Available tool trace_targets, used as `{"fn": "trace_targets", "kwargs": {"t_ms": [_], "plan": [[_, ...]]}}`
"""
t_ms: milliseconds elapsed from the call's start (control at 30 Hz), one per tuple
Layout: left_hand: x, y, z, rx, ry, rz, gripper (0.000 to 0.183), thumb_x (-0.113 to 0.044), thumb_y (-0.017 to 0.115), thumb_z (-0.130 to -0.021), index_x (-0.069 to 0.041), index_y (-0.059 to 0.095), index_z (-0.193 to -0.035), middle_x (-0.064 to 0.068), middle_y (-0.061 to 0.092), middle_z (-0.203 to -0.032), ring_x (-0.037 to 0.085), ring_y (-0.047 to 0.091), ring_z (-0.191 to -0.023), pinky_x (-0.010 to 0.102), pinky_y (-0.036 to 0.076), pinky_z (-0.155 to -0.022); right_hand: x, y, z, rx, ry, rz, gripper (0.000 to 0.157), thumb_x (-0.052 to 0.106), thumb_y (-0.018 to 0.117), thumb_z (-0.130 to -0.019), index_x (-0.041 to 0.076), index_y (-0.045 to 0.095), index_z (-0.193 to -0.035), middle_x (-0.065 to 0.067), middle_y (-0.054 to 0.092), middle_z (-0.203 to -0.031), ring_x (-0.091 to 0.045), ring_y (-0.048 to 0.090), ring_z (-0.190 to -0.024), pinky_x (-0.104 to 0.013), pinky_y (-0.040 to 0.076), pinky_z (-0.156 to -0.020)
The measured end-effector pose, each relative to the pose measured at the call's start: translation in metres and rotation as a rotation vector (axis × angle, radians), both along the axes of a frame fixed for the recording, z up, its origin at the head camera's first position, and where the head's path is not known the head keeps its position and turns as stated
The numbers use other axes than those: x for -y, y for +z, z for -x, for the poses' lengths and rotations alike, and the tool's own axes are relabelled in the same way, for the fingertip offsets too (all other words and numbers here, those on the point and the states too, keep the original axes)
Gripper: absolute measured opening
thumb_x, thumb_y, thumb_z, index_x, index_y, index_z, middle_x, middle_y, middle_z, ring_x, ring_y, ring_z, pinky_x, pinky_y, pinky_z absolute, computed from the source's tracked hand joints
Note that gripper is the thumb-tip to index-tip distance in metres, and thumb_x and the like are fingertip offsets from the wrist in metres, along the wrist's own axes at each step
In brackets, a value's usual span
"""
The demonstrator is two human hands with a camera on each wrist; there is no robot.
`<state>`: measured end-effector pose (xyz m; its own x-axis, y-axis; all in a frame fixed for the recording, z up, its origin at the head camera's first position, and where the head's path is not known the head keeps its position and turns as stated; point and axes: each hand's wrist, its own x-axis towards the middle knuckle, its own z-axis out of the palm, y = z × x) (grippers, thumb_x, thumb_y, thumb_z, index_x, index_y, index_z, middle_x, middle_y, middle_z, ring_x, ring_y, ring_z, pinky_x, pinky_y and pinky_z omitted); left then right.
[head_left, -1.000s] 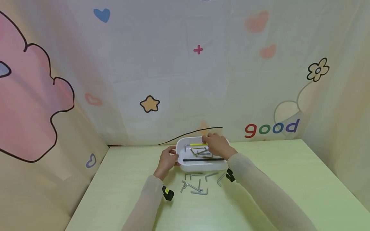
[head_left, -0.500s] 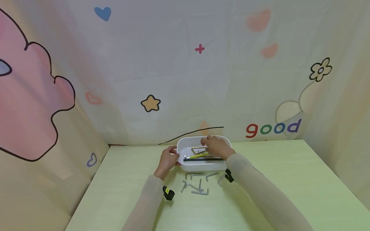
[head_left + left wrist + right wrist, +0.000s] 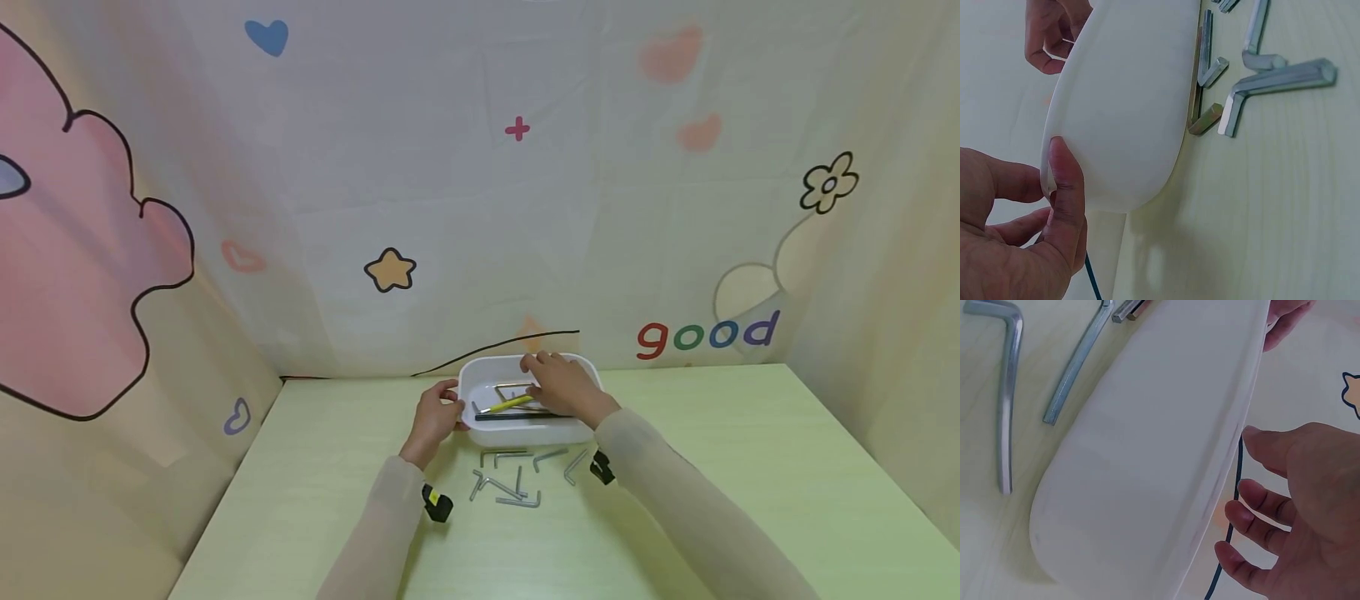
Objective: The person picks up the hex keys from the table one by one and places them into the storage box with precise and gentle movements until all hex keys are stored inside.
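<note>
A white plastic tray point(image 3: 498, 435) stands at the back of the table. Its left rim is pinched between the thumb and fingers of my left hand point(image 3: 433, 417), as the left wrist view confirms. Over the tray's right half hovers my right hand point(image 3: 566, 386), fingers loosely bent and apart, with nothing visible between them. Inside lie a yellow-sleeved hex key point(image 3: 510, 403), slanting up to the right thumb, a long black hex key point(image 3: 517, 417) and brass-coloured hex keys point(image 3: 513, 386). Part of the contents is hidden under the right hand.
Several silver hex keys point(image 3: 517, 502) lie scattered on the pale green table point(image 3: 480, 558) in front of the tray, some close to its front wall. A printed curtain point(image 3: 450, 183) hangs right behind the tray.
The yellow-sleeved hex key has shifted from the back of the tray toward its front and now slants. My right hand has moved slightly; the left keeps its hold on the rim.
</note>
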<state>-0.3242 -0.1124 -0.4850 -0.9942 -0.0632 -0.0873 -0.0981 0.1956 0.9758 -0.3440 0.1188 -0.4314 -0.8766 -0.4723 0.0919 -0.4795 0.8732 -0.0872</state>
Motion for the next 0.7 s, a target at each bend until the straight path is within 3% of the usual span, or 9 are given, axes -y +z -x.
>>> {"fn": "trace_targets", "kwargs": {"t_ms": [367, 700], "plan": [[0.000, 0.002, -0.001, 0.011, -0.002, -0.002, 0.046, 0.002, 0.057, -0.091, -0.001, 0.053, -0.136, 0.013, 0.051, -0.104, 0.022, 0.059, -0.078, 0.026, 0.061, -0.059, -0.006, -0.001, -0.021, -0.095, 0.049, 0.045, 0.031, 0.023, 0.067, -0.093, 0.016, 0.057, -0.121, -0.006, 0.062, -0.112, -0.029, 0.060, -0.103, -0.045, 0.052, -0.076], [-0.001, 0.004, -0.003, 0.006, 0.005, -0.006, 0.046, 0.003, 0.057, -0.091, -0.001, 0.053, -0.136, 0.012, 0.050, -0.103, 0.019, 0.057, -0.074, 0.027, 0.061, -0.059, -0.010, 0.004, -0.039, -0.123, 0.090, 0.043, 0.033, 0.022, 0.070, -0.091, 0.018, 0.059, -0.122, -0.003, 0.061, -0.113, -0.026, 0.057, -0.108, -0.044, 0.052, -0.082]]}}
